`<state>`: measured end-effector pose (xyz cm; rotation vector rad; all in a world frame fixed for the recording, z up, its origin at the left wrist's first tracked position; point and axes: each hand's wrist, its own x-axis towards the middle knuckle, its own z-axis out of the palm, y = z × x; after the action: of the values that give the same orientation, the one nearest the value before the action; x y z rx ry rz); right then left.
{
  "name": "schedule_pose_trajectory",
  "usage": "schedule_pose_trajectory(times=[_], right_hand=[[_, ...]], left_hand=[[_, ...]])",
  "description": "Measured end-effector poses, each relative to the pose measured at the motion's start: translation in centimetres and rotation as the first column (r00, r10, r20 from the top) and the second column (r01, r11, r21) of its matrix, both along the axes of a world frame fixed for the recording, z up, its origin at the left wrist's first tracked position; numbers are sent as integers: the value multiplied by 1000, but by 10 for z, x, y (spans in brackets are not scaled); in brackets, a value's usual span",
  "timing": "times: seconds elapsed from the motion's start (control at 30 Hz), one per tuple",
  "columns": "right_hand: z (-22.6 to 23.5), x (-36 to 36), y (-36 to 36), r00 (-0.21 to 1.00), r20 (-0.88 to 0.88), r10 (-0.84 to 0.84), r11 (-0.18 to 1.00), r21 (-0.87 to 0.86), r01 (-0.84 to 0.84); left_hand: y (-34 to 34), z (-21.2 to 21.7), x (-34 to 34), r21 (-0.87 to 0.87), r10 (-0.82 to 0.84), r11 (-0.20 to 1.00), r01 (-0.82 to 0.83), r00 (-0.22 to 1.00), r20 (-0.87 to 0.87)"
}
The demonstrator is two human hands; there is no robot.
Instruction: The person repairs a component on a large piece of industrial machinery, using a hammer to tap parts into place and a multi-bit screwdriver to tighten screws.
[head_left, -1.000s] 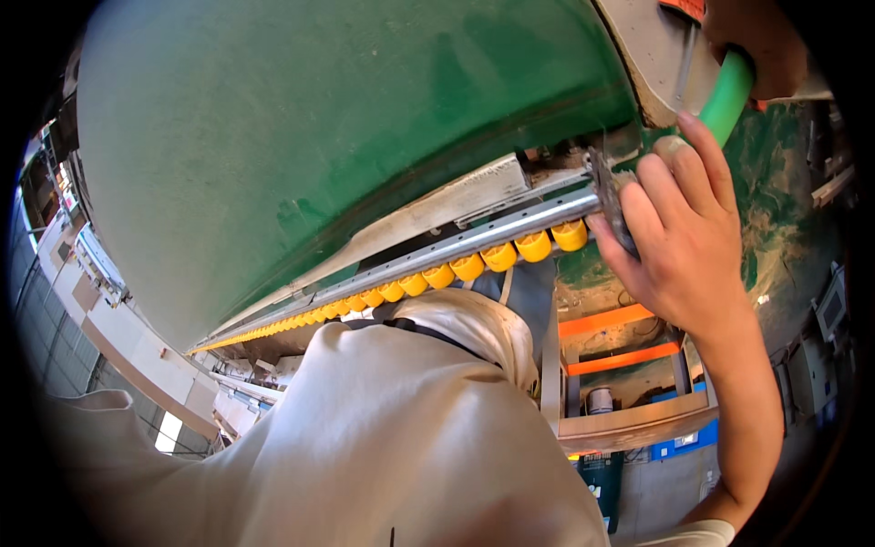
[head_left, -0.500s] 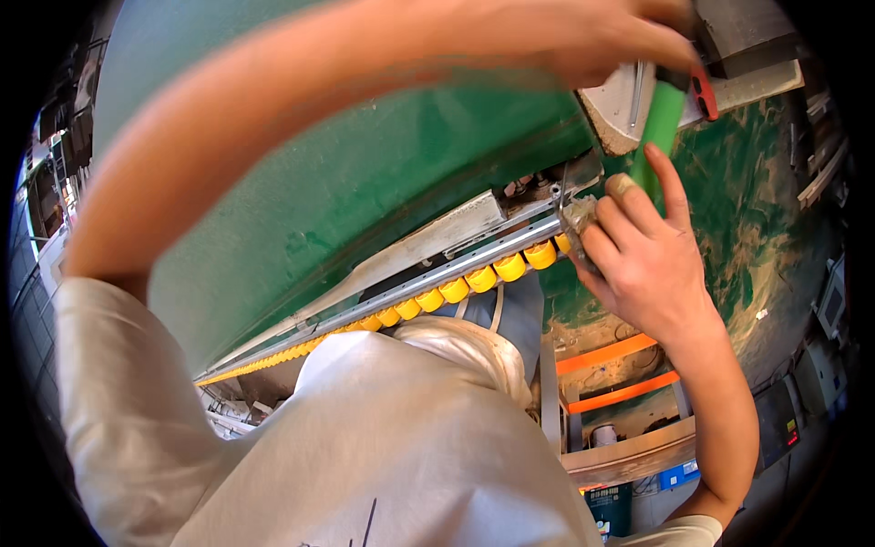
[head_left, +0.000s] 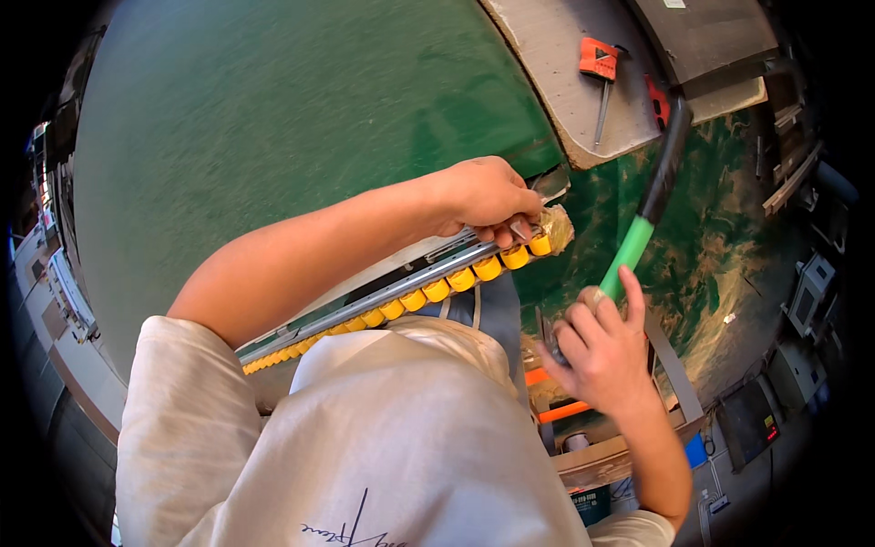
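My left hand (head_left: 497, 202) is at the right end of a grey metal rail (head_left: 415, 281) lined with yellow rollers (head_left: 488, 268). Its fingers are pinched together, and what they hold is too small to make out. A rough, pale brown lump (head_left: 558, 230) sits at the rail's end, just past those fingertips. My right hand (head_left: 602, 351), lower and to the right, is closed around a hammer (head_left: 629, 251) close to its metal head. The green handle with its black grip points up and away; my palm partly hides the head, and the index finger lies along the green part.
A large green surface (head_left: 319, 109) spreads beyond the rail. On a pale board (head_left: 556, 64) at the far right lie an orange-handled screwdriver (head_left: 600, 68) and a red tool (head_left: 657, 100). A wooden-edged frame (head_left: 592, 467) with orange strips stands below my right hand.
My left hand has come down from the hammer's black grip to the rail's end. My right hand, with the hammer, has moved down and slightly left, away from the rail.
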<state>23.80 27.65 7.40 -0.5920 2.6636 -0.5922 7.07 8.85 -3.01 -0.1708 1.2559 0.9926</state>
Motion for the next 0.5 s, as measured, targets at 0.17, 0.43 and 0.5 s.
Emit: schedule_pose_trajectory(times=[0.17, 0.43, 0.5], right_hand=[[-4, 57, -6, 961, 112, -251, 965, -53, 258], [-34, 110, -22, 886, 165, -433, 880, -136, 455], [-35, 110, -23, 882, 152, -446, 872, -147, 467]], left_hand=[[-2, 58, -11, -40, -127, 991, 127, 992, -7], [-60, 44, 26, 35, -129, 989, 146, 945, -300], [-66, 42, 38, 115, -65, 988, 102, 955, -288]])
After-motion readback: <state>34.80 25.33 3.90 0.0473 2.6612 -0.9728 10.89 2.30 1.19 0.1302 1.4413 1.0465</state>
